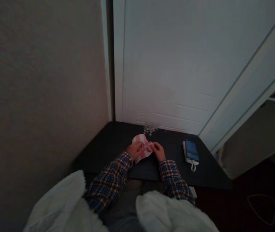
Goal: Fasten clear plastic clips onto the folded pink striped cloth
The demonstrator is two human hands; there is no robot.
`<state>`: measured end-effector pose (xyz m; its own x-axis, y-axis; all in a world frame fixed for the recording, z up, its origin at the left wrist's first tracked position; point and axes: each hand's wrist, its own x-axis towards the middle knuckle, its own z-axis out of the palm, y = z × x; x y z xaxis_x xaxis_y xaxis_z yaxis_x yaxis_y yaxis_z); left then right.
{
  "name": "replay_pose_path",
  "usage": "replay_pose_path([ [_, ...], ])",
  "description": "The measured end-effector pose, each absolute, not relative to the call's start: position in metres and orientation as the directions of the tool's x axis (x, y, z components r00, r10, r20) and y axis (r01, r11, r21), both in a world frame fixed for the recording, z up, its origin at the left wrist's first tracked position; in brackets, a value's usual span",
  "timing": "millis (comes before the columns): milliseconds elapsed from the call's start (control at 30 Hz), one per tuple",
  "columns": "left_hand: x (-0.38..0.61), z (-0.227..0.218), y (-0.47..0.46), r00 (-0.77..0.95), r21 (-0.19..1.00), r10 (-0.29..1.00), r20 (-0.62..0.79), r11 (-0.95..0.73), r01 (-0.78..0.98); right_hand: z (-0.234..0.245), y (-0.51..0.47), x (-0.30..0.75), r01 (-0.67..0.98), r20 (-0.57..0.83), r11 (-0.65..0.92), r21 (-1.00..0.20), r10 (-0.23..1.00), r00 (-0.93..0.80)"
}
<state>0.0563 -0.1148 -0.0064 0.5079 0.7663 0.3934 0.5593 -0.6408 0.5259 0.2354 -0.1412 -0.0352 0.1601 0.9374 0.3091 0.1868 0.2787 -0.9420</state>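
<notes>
A pink-and-white striped piece of soft material (139,138), probably cloth, is held just above or on the black tabletop (98,151). My left hand (135,150) grips its left part with bent fingers. At its right edge, my right hand (158,150) pinches the material between thumb and fingers. The piece bends and folds between the two hands. Something small and shiny shows near the right fingertips, too small to name. Beyond the material lies a loose group of small clear pieces (150,129).
To the right, a phone (191,151) with a white strap loop lies on the tabletop. A white panel (171,64) rises behind the table, and a plain wall (45,80) stands at the left. A thin pale cable (260,211) trails over the dark floor at the lower right.
</notes>
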Motion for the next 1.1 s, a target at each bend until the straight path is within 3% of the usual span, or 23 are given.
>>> replay_pose_path([
  [233,0.051,-0.01,-0.121,0.502,0.535,0.8,0.329,-0.596,0.599,-0.032,-0.149,0.235,0.195,0.307,0.274,-0.942,0.937,0.167],
  [600,0.042,-0.013,-0.127,0.412,0.53,0.815,0.407,-0.578,0.621,-0.034,-0.164,0.197,0.305,0.355,0.261,-0.916,0.881,0.313],
  [800,0.041,-0.017,-0.124,0.427,0.55,0.824,0.372,-0.566,0.614,-0.033,-0.163,0.198,0.318,0.36,0.252,-0.914,0.866,0.346],
  [1100,0.039,-0.008,-0.131,0.459,0.536,0.785,0.417,-0.62,0.573,-0.025,-0.168,0.198,0.312,0.449,0.349,-0.884,0.819,0.357],
])
